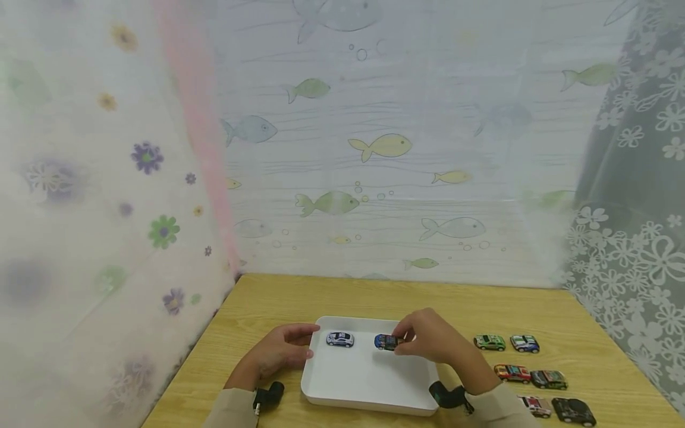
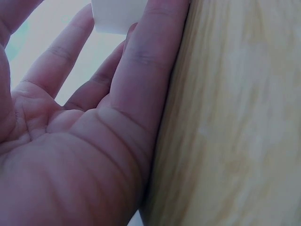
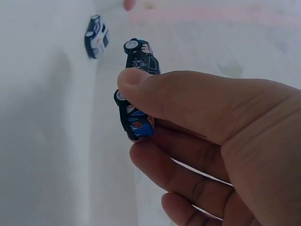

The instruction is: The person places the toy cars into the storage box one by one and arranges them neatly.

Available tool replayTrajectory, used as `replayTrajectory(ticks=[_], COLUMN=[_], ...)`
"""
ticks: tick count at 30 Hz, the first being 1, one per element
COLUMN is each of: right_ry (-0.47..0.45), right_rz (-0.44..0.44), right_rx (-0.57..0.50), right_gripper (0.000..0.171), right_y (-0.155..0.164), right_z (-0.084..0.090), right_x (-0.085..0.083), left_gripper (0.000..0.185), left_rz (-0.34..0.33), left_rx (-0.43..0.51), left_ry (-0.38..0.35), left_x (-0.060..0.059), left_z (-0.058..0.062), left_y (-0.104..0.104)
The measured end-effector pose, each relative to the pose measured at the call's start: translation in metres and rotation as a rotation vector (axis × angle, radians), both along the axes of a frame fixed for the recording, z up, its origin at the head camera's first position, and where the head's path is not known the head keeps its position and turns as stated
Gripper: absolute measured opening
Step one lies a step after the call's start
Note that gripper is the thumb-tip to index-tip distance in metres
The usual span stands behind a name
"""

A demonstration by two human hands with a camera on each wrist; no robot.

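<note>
My right hand (image 1: 436, 339) pinches a dark toy car (image 1: 386, 342) with blue patches between thumb and fingers, over the back right part of a white tray (image 1: 369, 386). The right wrist view shows the car (image 3: 136, 120) with its wheels toward the tray and the thumb across its side. A white toy car (image 1: 339, 339) with dark markings is in the tray's back left. At the tray's left edge, my left hand (image 1: 280, 348) touches the rim with fairly straight fingers and thumb. In the left wrist view this hand (image 2: 94, 117) lies beside the wooden tabletop.
Right of the tray, several toy cars stand in pairs on the wooden table (image 1: 267, 297): a green car (image 1: 489, 342) and a white, blue and green one (image 1: 525, 343) at the back, a red one (image 1: 512, 373) mid-way, a black one (image 1: 574, 411) in front. Patterned curtains surround the table.
</note>
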State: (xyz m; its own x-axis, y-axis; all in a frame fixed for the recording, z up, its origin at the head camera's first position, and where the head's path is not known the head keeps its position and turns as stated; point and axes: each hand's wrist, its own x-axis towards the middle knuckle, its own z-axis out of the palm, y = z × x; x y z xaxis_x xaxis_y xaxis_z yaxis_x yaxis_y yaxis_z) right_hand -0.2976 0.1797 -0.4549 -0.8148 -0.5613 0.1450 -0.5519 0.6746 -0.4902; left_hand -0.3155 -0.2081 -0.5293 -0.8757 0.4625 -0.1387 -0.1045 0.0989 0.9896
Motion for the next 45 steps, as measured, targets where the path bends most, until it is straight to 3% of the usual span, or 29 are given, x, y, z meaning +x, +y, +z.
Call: replayTrajectory(ticks=[11,29,45], right_ry=[-0.048,-0.086,-0.117], right_rz=[-0.020,0.047,0.041], right_rx=[0.002,-0.014,0.016], right_gripper=[0.015,0.017,0.020], right_y=[-0.023,-0.058,-0.087], right_z=[-0.005,-0.015,-0.022], right_x=[-0.008,-0.015,-0.021], left_gripper=[0.065,0.066,0.068], left_rz=[0.006,-0.005,-0.003], left_rx=[0.001,0.018,0.023], left_ry=[0.004,-0.007,-0.025], left_x=[0.001,0.002,0.003], left_z=[-0.001,0.001,0.004], left_y=[0.000,0.000,0.000])
